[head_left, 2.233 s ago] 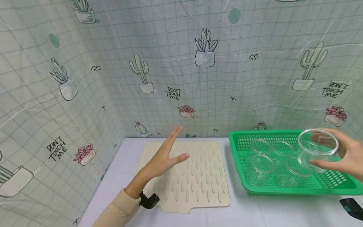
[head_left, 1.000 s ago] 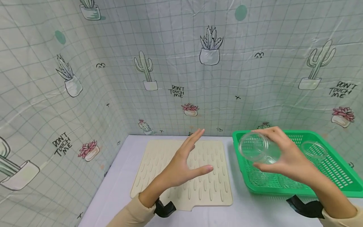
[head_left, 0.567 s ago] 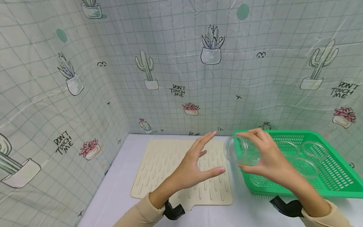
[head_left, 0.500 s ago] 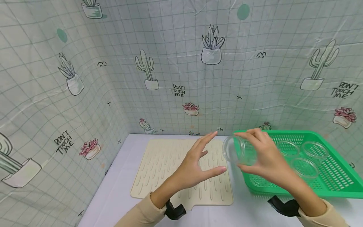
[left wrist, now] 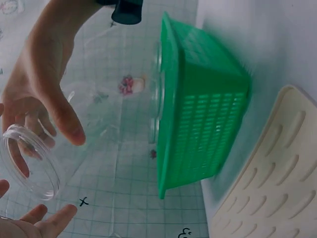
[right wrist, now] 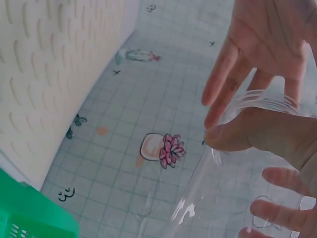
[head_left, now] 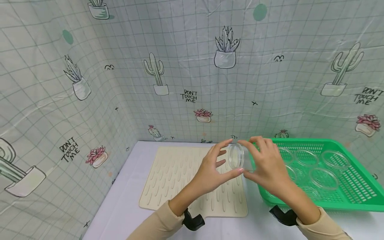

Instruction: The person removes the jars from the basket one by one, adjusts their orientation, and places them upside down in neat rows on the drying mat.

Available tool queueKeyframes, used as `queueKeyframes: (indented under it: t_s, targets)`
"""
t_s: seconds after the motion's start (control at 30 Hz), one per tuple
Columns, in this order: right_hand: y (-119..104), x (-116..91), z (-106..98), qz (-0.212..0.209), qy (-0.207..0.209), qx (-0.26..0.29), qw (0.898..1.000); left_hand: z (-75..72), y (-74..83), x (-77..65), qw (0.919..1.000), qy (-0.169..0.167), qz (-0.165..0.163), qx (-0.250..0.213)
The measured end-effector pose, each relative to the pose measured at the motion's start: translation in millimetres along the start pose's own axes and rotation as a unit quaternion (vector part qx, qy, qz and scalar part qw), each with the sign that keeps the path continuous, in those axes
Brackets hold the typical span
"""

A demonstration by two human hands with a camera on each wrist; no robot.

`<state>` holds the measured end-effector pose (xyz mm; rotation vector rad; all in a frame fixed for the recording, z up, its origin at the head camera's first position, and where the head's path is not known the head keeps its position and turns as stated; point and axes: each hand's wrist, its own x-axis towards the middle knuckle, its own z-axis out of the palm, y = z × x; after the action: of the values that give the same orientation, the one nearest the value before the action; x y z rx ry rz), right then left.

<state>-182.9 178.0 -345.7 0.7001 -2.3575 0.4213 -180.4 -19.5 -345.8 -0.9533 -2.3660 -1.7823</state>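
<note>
A clear wide-mouthed jar [head_left: 246, 159] is held tipped on its side above the gap between mat and basket, mouth facing left. My right hand [head_left: 268, 168] grips its body, thumb below and fingers over the top. My left hand [head_left: 207, 173] is spread around the mouth, its thumb low and fingers high; whether it touches the rim I cannot tell. Nearly straight left fingers [right wrist: 225, 74] reach past the ridged neck [right wrist: 257, 101] in the right wrist view. The left wrist view shows the jar's rim [left wrist: 29, 163] between both hands.
A green slotted basket [head_left: 357, 186] with several clear jars [head_left: 324, 178] stands upright on the right of the white-covered table [head_left: 120, 206]. A cream ridged mat [head_left: 168, 176] lies at its left. Patterned cloth [head_left: 192, 66] hangs behind and to the left.
My right hand has lifted the jar from the basket, tipped it sideways and carried it left. My left hand has moved right from over the mat to the jar's mouth.
</note>
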Motion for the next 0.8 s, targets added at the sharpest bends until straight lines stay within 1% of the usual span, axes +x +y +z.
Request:
queueKeyframes:
  t_s: [0.13,0.27,0.43,0.6,0.8]
  targets:
    - [-2.2,3.2,6.1,-0.009,0.007,-0.007,1.000,-1.1,10.5,-0.2,0.9998,0.009,0.003,-0.020]
    - [-4.3,5.6,11.0,-0.012,0.015,-0.014,1.000,-2.1,14.1,0.4,0.9997,0.018,0.006,-0.017]
    - [-7.7,8.5,14.8,-0.014,0.018,-0.024,0.999,-1.7,13.2,0.4,0.9995,0.027,0.008,-0.016]
    - [-9.5,9.6,16.1,-0.021,0.012,-0.031,0.999,-1.1,10.9,-0.1,0.9993,0.036,0.002,-0.010]
    - [-10.5,10.3,17.6,-0.029,0.013,-0.027,0.999,-3.2,7.5,0.7,0.9990,0.042,0.015,0.000]
